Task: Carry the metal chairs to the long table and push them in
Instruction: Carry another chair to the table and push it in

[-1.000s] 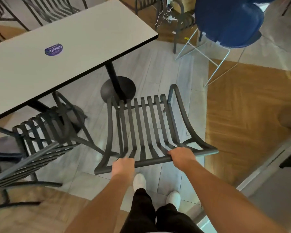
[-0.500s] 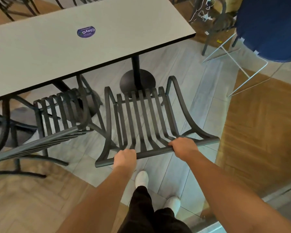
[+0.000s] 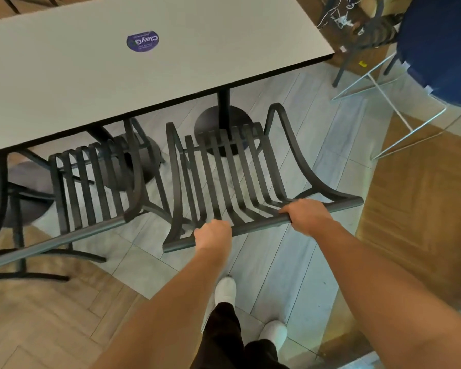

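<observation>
Both hands (image 3: 213, 233) (image 3: 308, 215) clamped on chair (image 3: 224, 171) rail, beside long table (image 3: 91, 75), seemingly tile floor (image 3: 290, 262).

A black slatted metal chair (image 3: 232, 179) faces the long grey-topped table (image 3: 91, 83), its front short of the table's edge. A matching chair (image 3: 96, 182) stands just left, partly tucked under.

Ahead of the held black slatted chair (image 3: 224, 177) the long table (image 3: 91, 83) edge runs across the way, and its black pedestal post and round base (image 3: 222, 129) stand right behind the chair's front. On the left a second slatted chair (image 3: 96, 179) sits just beside it, leaving only a narrow gap. To the right the grey tiled floor (image 3: 330, 145) lies open up to the wire legs of the blue chair (image 3: 442, 49) past the table's corner.
</observation>
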`<state>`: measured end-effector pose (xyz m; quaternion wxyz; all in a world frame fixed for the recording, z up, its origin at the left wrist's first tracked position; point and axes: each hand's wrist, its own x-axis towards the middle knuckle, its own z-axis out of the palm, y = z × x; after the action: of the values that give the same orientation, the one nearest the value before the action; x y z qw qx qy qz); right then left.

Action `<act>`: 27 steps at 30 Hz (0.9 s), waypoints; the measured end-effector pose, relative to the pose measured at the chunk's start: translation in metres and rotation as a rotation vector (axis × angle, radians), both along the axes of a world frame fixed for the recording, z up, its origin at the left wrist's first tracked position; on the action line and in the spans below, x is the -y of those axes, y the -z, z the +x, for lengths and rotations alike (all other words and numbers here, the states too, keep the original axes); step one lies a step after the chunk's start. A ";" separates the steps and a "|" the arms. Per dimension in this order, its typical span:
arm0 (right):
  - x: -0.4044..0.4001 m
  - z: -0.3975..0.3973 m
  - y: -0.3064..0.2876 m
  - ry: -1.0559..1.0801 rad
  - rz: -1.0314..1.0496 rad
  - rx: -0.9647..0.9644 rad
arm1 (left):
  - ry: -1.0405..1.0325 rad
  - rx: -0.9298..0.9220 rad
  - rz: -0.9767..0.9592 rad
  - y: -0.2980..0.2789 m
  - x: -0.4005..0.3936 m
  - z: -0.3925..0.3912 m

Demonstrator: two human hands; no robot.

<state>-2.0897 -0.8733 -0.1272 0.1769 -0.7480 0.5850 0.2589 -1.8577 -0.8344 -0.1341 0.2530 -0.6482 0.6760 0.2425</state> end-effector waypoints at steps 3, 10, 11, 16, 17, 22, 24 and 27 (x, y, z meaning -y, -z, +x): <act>0.021 0.001 -0.002 -0.003 0.006 -0.008 | -0.012 -0.015 -0.011 0.001 0.018 0.000; 0.072 0.008 -0.004 -0.001 -0.001 -0.012 | -0.047 -0.052 -0.031 0.000 0.067 0.004; 0.079 0.008 -0.003 -0.005 -0.011 -0.007 | -0.051 -0.057 -0.034 0.001 0.075 0.005; 0.106 0.005 0.001 -0.009 -0.040 0.014 | -0.054 -0.045 -0.032 0.003 0.106 0.005; 0.112 0.004 0.001 -0.012 -0.039 0.016 | -0.048 -0.038 -0.034 0.003 0.111 0.004; 0.142 -0.001 0.002 -0.021 -0.015 0.025 | -0.039 -0.001 -0.051 0.001 0.140 -0.001; 0.151 -0.006 0.005 -0.022 -0.027 0.031 | -0.057 0.026 -0.058 0.002 0.149 -0.007; 0.156 -0.006 0.009 -0.027 -0.028 0.039 | -0.078 0.076 -0.049 0.008 0.152 -0.007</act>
<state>-2.0959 -1.0290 -0.1361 0.1743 -0.7629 0.5750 0.2386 -1.8651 -0.9864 -0.1424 0.2528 -0.6886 0.6461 0.2108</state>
